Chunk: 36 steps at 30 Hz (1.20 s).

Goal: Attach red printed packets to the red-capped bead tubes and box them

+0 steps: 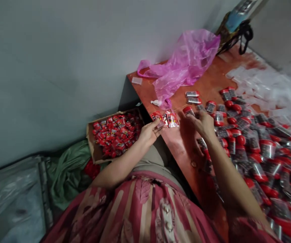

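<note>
My left hand (149,132) is at the near left edge of the orange-red table (173,140), its fingers closed on a small red packet (156,116). Just right of it, another red packet (172,119) lies flat near the edge. Over the table, my right hand (204,124) has its thumb and fingers round a small clear jar with a red lid (188,110) and dark contents. Two similar jars (193,101) lie side by side beyond it. A large heap of red-lidded jars (254,141) spreads to the right of my right hand.
A cardboard box (96,156) of red packets stands left of the table. A pink plastic bag (183,62) lies at the back, near a small clear case (137,80). Clear plastic bags (274,91) cover the far right. Green cloth (71,172) lies below the box.
</note>
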{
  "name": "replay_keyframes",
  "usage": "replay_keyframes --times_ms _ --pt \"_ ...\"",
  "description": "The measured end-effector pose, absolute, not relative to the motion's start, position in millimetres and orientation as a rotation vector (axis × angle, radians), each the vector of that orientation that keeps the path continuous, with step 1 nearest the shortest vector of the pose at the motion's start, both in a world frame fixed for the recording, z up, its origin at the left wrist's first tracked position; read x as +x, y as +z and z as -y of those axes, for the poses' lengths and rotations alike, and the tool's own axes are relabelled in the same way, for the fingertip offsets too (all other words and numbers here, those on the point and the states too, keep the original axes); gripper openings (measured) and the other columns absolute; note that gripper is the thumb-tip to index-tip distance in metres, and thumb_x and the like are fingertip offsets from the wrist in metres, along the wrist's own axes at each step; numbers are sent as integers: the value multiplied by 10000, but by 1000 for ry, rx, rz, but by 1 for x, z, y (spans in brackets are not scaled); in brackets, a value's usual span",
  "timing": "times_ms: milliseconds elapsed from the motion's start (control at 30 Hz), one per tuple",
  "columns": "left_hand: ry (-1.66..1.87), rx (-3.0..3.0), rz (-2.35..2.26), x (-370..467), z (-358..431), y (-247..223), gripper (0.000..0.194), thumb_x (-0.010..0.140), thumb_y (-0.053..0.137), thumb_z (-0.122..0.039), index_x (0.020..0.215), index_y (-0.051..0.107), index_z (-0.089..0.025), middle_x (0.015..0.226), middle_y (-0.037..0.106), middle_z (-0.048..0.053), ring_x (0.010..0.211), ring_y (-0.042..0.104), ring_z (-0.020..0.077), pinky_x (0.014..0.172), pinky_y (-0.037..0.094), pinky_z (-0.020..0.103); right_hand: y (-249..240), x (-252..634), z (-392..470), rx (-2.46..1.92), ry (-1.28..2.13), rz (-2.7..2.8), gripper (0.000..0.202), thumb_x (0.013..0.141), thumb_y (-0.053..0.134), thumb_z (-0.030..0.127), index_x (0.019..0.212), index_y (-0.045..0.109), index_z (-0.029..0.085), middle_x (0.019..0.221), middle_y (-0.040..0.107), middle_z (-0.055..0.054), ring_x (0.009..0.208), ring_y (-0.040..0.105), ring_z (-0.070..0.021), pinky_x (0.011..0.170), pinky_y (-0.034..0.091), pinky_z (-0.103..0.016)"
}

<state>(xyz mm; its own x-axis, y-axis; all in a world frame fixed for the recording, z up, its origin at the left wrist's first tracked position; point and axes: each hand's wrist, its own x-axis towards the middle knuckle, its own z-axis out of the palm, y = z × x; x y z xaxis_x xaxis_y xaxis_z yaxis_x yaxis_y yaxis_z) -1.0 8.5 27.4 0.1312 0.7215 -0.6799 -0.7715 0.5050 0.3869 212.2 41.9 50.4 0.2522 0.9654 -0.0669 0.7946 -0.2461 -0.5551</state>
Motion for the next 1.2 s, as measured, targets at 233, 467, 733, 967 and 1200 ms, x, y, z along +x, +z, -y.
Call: replay_keyframes --times_ms 233,467,733,967,1200 --pt "1127 -102 -879 9 -5 29 92 786 666 -162 748 613 -95 691 670 56 638 665 138 670 540 257 57 148 57 -1540 1148 1117 284 734 692 413 868 599 180 651 631 11 532 577 -127 516 477 -253" --pt "1111 39 -814 23 4 37 126 718 728 -171 756 634 -96 724 681 42 622 639 114 661 516 248 37 137 65 -1555 1077 1058 270 743 695 405 850 596 178 658 635 16 521 578 -117 496 476 -242" --pt "1001 346 -812 25 5 39 354 534 849 -300 729 640 -91 685 666 30 584 607 102 622 486 238 35 139 70 -1436 1101 942 250 744 701 370 878 602 184 665 643 26 523 581 -110 501 489 -242" --pt "921 485 -850 26 10 37 338 543 833 -344 676 657 -88 651 652 36 575 589 105 621 476 252 34 139 71 -1438 1097 895 227 736 697 375 825 591 195 607 617 38 478 561 -107 472 468 -238" --pt "944 457 -910 26 10 36 341 536 837 -324 695 653 -85 667 659 45 584 599 115 615 472 254 28 138 71 -1456 1075 931 255 738 686 408 841 596 194 665 626 29 503 533 -99 483 441 -228"
